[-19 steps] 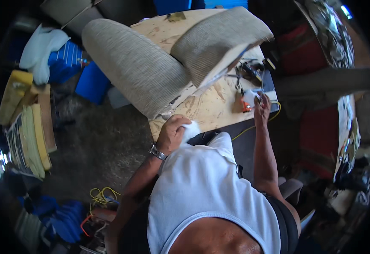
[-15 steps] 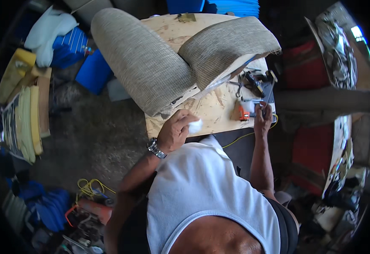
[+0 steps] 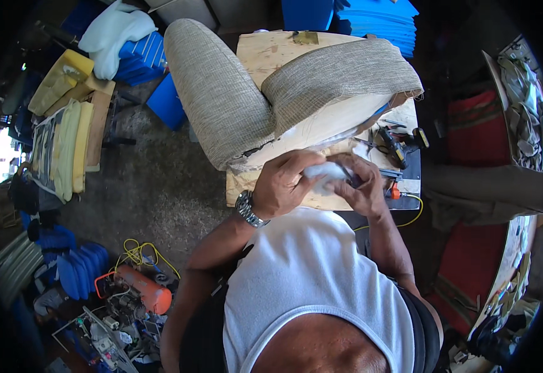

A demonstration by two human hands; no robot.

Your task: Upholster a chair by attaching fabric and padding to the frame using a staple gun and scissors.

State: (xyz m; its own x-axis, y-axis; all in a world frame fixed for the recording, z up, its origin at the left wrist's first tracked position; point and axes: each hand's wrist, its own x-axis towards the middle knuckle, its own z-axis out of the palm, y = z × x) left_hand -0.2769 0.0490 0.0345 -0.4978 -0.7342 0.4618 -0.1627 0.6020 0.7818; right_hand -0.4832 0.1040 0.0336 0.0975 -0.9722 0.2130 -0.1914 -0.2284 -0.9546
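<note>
My left hand [image 3: 284, 183] and my right hand [image 3: 362, 184] meet in front of my chest, both gripping a small white wad of padding [image 3: 322, 172]. A thin dark tool sticks out between my right fingers; I cannot tell what it is. Just beyond the hands, a seat part covered in grey woven fabric [image 3: 222, 93] lies on a plywood worktable [image 3: 265, 53], its loose cover edge and pale foam [image 3: 327, 124] facing me. A wristwatch [image 3: 246, 209] sits on my left wrist.
Black and orange hand tools [image 3: 396, 146] and a yellow cable [image 3: 411, 214] lie at the table's right end. Blue and yellow foam pieces [image 3: 66, 124] are stacked at the left. An orange compressor [image 3: 147, 292] with coiled hose sits on the concrete floor. Red upholstery [image 3: 477, 130] stands at the right.
My right hand left the tools at the table's right end and came in to join my left hand on the white wad. The view shifted closer over the table.
</note>
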